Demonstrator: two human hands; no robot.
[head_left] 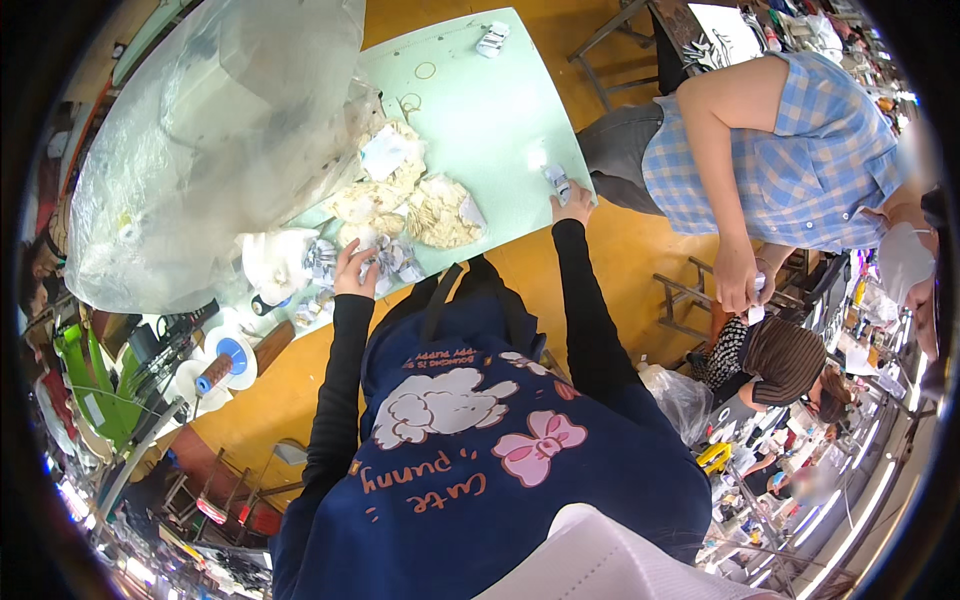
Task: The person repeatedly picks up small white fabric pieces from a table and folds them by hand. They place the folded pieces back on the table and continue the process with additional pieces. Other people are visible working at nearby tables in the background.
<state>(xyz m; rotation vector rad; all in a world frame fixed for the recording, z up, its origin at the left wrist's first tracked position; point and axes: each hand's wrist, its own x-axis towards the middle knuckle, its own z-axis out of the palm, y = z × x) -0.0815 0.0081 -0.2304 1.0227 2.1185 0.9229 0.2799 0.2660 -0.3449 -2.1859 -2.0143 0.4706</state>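
Observation:
My left hand [355, 271], fingers apart, rests at the edge of a pile of small grey-and-white bundles [400, 262] on the near side of the pale green table [490, 110]. I cannot make out anything held in it. Stretched out to the table's right edge, my right hand [573, 205] has its fingertips closed on a small white-and-grey bundle [556, 179], which looks like a stack of labels. A similar bundle [493, 39] lies alone near the far edge. Cream fabric-like clumps [445, 212] sit between my hands, with a white piece [388, 153] on top.
A big clear plastic bag [210, 150] covers the table's left side. Rubber bands [425, 70] lie toward the back. At the right stands a co-worker in a blue checked shirt [770, 170], holding something small and white. A thread spool [225, 365] stands at lower left.

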